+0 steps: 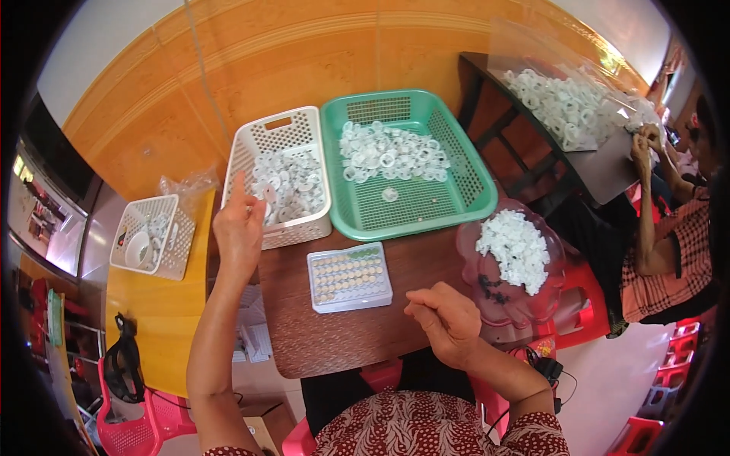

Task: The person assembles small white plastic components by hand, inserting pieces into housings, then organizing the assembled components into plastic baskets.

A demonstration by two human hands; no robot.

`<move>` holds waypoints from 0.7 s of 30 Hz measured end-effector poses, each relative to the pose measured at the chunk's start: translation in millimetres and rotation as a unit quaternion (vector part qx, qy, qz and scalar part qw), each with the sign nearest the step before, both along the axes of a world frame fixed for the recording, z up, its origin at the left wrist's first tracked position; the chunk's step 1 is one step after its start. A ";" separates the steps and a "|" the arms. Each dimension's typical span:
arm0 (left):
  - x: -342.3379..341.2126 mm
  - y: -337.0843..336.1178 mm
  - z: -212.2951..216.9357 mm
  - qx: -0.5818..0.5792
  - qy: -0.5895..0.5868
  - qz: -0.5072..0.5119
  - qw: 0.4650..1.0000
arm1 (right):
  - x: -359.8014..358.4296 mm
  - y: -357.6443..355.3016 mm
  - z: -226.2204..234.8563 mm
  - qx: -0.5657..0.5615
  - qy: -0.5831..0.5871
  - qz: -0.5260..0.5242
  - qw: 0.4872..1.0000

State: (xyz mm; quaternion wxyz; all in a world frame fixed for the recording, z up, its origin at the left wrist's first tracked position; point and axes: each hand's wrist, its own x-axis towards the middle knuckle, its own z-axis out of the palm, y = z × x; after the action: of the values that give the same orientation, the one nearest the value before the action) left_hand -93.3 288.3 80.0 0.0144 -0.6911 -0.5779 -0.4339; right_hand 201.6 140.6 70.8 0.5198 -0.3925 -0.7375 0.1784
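White plastic all over this bench, so here's my take. The left hand (239, 224) is at the front-left side of the white basket (300, 232), index finger extended and thumb near the see-through plastic pieces (293, 182); can't tell if it's pinching one. The right hand (449, 319) is curled in narrow, thumb against the fingers, just right of the shallow tray (350, 306) with its rows of little round discs (348, 275). Something tiny could be in there, but I can't tell. For bits this small I'd use a light fingertip pinch, take loose pieces off the top of the pile and bring both hands together over the tabletop (327, 346), so a drop lands on wood. On edges: the basket walls stand well above the tray, so I'd lift the wrist over the rim rather than drag it. The green basket (380, 214) sits right alongside, which leaves little sideways room up there. Best space is the brown strip in front of the tray, though the table's curved front edge is near. Swing the right elbow gently too, since the pink bowl (498, 313) of white pieces (515, 247) is close by.
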 end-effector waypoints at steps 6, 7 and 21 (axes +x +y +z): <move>54.5 -70.8 -1.3 0.010 -0.072 -0.147 0.986 | 26.1 86.1 17.0 -0.014 -0.013 -0.076 0.997; 60.6 -86.2 -5.3 -0.012 -0.092 -0.170 0.981 | 28.9 112.4 18.4 -0.023 -0.064 -0.063 0.996; 95.5 -180.6 -55.4 -0.286 -0.346 -0.258 0.856 | 12.9 265.4 -66.2 -0.076 -0.567 0.018 0.820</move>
State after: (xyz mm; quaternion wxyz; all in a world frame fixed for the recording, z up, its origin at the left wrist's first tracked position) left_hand 2.1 107.7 24.6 -0.4971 -0.5946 -0.4453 -0.4483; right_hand 214.6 406.1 4.6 -0.0248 -0.4494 -0.8929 -0.0105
